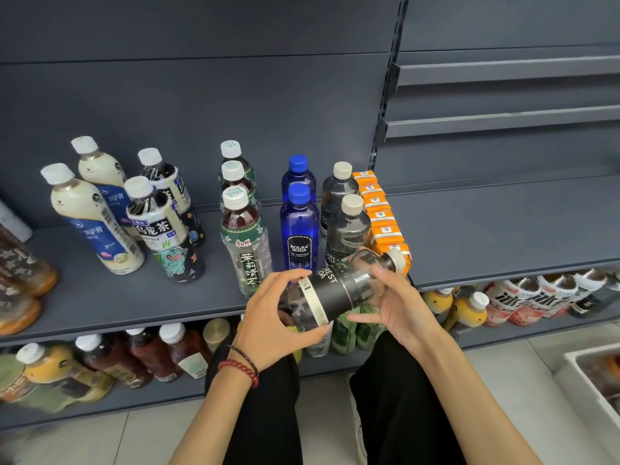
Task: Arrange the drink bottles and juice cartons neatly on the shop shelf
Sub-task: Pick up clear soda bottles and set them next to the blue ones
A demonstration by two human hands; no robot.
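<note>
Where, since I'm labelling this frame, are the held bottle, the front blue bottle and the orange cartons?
held bottle [335,292]: head view, black label.
front blue bottle [299,219]: head view, shoulder above label.
orange cartons [382,218]: head view, a middle carton's top.

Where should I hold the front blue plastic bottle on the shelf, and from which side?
Probably its shoulder below the cap, from the front and above. The front blue plastic bottle stands upright, with a green-labelled tea bottle and a clear black-labelled soda bottle close on either side, hemming in its body.

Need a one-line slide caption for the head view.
Left hand and right hand hold a clear soda bottle sideways before the shelf, near orange cartons.
</note>
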